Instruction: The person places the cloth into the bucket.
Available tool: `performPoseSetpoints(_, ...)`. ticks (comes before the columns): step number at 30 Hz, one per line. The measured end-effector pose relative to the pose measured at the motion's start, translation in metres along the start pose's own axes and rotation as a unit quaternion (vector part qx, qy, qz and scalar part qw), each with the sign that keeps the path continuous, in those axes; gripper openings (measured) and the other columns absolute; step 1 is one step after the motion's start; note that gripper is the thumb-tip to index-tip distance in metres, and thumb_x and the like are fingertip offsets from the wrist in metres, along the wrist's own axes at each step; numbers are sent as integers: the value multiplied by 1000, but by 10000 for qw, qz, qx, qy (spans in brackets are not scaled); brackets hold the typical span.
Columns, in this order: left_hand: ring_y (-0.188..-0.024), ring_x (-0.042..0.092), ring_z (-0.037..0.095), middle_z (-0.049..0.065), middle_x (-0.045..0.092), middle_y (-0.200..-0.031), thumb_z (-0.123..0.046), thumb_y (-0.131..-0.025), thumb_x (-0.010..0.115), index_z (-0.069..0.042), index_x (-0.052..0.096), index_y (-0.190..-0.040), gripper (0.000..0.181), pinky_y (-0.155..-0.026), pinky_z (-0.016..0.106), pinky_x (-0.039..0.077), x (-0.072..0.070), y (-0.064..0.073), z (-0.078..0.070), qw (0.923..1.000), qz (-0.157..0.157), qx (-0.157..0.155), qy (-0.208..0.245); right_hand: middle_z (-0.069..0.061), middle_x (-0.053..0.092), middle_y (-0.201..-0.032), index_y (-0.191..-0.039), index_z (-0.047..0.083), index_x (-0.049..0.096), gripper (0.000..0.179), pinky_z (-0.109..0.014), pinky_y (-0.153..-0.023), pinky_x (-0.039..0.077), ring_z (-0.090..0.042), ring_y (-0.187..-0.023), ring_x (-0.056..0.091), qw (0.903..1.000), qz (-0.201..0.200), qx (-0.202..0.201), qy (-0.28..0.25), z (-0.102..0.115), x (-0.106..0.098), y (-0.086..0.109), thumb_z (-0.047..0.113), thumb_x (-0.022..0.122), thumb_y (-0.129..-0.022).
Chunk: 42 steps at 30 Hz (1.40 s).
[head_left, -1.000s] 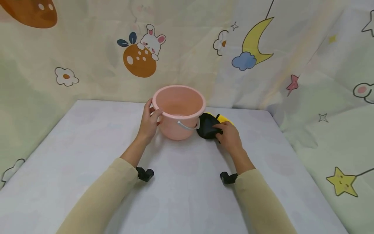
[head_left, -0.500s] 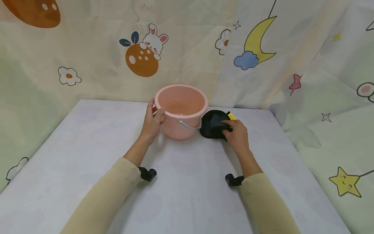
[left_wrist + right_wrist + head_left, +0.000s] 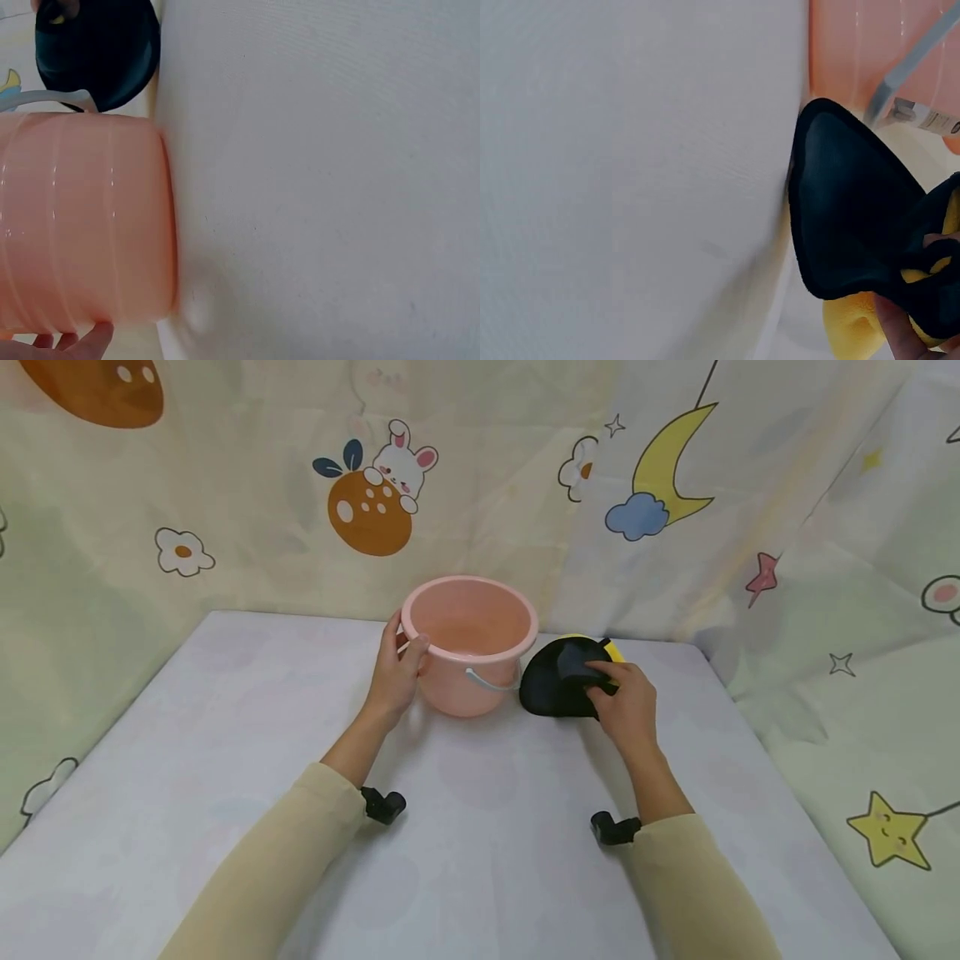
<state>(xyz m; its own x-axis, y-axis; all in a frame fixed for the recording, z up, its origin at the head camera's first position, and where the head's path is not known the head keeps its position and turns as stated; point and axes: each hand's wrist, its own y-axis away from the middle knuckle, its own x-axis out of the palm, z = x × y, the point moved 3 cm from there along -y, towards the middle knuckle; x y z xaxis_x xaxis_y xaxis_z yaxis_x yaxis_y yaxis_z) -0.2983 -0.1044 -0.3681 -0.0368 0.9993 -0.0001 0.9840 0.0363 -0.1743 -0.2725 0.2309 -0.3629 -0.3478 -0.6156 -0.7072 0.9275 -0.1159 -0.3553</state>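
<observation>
Near the back of the white table stands a pink bucket (image 3: pixel 468 681), upright, with a pale handle hanging down its front right. My left hand (image 3: pixel 395 672) grips the bucket's left side just at the rim, thumb in front; its fingertips (image 3: pixel 94 341) show against the ribbed wall in the left wrist view. My right hand (image 3: pixel 626 702) pinches a black, fan-shaped item (image 3: pixel 558 681) with a bound edge and soft yellow plush behind it. The item's lower edge is close over the table, right of the bucket. In the right wrist view the black item (image 3: pixel 851 199) narrows towards my fingers.
The white table (image 3: pixel 465 843) ends at a printed cloth backdrop (image 3: pixel 495 485) just behind the bucket. A black wrist camera (image 3: pixel 384 807) sits on the left cuff, and another black camera (image 3: pixel 613 829) on the right. A label (image 3: pixel 930 116) is on the bucket's side.
My right hand has moved right and slightly towards me with the black item, drawing it away from the bucket and exposing more of its black face. My left hand keeps its grip on the bucket.
</observation>
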Motion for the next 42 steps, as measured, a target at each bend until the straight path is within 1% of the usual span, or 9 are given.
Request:
performPoseSetpoints(5, -139, 45, 30, 10, 34, -161, -36, -103, 49, -28, 16, -165, 71, -113, 47, 43, 1, 0, 0, 10000, 5, -33, -17, -24, 61, -132, -125, 10, 74, 33, -58, -107, 45, -43, -128, 55, 9997, -225, -60, -77, 6, -8, 0, 5, 70, -93)
performPoseSetpoints(12, -138, 46, 30, 12, 33, -161, -35, -103, 48, -27, 15, -165, 71, -113, 47, 43, 2, 0, 0, 10000, 16, 16, 27, -22, 63, -130, -124, 11, 75, 33, -56, -107, 45, -41, -127, 56, 9985, -509, -122, -156, 13, -15, 1, 4, 71, -92)
performPoseSetpoints(17, -135, 48, 30, 14, 33, -161, -36, -104, 48, -26, 14, -165, 70, -113, 47, 43, 2, 0, 1, 10000, 40, 40, 63, -22, 64, -128, -122, 9, 76, 32, -57, -106, 45, -42, -126, 57, 9961, -800, -238, -298, 21, -23, 3, 4, 72, -91)
performPoseSetpoints(24, -133, 51, 29, 16, 34, -160, -37, -103, 49, -24, 16, -165, 71, -111, 47, 45, 2, 0, 0, 9999, -9, 101, 52, -21, 66, -121, -118, 7, 77, 29, -57, -103, 48, -40, -120, 60, 9869, -1401, -522, -607, 34, -37, 2, 3, 74, -90)
performPoseSetpoints(32, -136, 49, 27, 14, 33, -161, -36, -104, 49, -24, 15, -165, 72, -111, 47, 46, 1, 0, 1, 10000, -42, 48, 27, -20, 67, -123, -120, 12, 78, 29, -55, -104, 49, -36, -123, 60, 9749, -1959, -663, -820, 50, -55, 1, 9, 75, -92)
performPoseSetpoints(37, -140, 45, 26, 13, 32, -163, -36, -104, 48, -25, 14, -165, 71, -111, 46, 45, 1, 0, 0, 10000, -40, 37, 9, -18, 66, -124, -123, 13, 76, 28, -53, -105, 50, -33, -124, 59, 9735, -2047, -669, -770, 59, -64, 1, 17, 73, -95)
performPoseSetpoints(42, -139, 46, 27, 14, 33, -162, -35, -103, 48, -25, 16, -165, 71, -112, 46, 45, 2, 0, 0, 10000, -48, 33, 23, -17, 65, -126, -124, 15, 76, 29, -50, -107, 50, -29, -124, 59, 9724, -2074, -628, -869, 66, -73, 0, 19, 73, -96)
